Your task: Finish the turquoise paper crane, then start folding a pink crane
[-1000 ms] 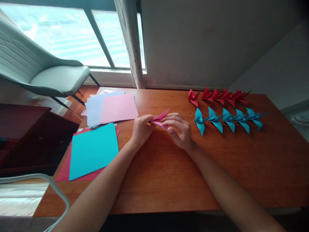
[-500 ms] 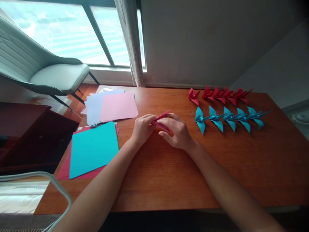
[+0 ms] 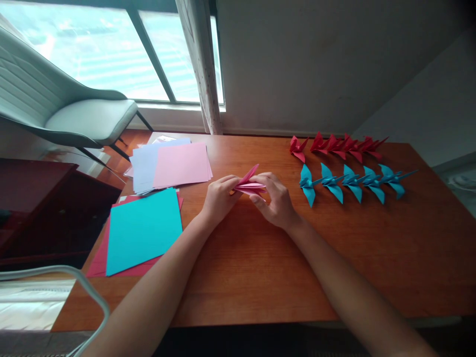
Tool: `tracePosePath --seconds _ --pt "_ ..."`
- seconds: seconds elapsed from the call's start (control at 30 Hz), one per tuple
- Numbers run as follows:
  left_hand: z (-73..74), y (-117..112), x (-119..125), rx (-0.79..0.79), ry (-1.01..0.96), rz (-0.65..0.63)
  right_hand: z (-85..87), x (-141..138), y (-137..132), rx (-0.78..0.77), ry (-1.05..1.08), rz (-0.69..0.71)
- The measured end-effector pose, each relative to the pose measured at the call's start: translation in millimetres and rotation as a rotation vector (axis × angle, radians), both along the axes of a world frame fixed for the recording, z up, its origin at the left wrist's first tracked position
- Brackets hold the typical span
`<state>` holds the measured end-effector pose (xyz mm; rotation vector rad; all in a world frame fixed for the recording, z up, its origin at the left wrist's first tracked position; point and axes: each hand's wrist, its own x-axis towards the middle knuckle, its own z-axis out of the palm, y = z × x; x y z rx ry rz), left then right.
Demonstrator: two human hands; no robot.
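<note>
Above the middle of the table, a pink origami piece (image 3: 250, 187) of folded paper is held between my hands. Its narrow points fan out, one slanting up and others pointing right. My left hand (image 3: 222, 198) is closed on its left end, fingers on top. My right hand (image 3: 274, 199) curves round the right end, with the thumb below and the fingertips above at the points. Part of the folded paper is hidden by the fingers. To the right, several blue origami cranes (image 3: 350, 181) stand in a row, with several red origami cranes (image 3: 336, 145) behind them.
Blue sheets (image 3: 145, 233) lie over red sheets (image 3: 97, 260) at the left of the wooden table (image 3: 260, 277). Behind them are pink sheets (image 3: 182, 166) on pale lilac ones (image 3: 143, 166). A chair (image 3: 92, 116) stands beyond the left edge, near the window.
The folded points have spread apart, and one now angles more steeply upward. My right hand has shifted slightly so its fingers show more of the paper's right end.
</note>
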<state>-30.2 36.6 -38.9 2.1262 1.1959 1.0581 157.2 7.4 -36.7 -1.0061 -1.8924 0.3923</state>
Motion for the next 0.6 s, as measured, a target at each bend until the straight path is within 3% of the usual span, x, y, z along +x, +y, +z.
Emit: tracePosePath --seconds 0.17,0.37,0.53,0.6 --pt "0.7 1 1 -0.067 -0.043 0.014 1.1 2 1 -0.11 0.075 0.006" --pt "4.7 2 2 -0.187 -0.181 0.126 -2.5 -1 3 -0.189 0.312 0.142" --pt "6.9 0 6 -0.328 -0.312 0.098 -5.9 -3 9 -0.264 0.399 -0.018" --pt "7.1 -2 8 -0.39 -0.346 0.042 -6.0 -2 13 -0.301 0.38 0.012"
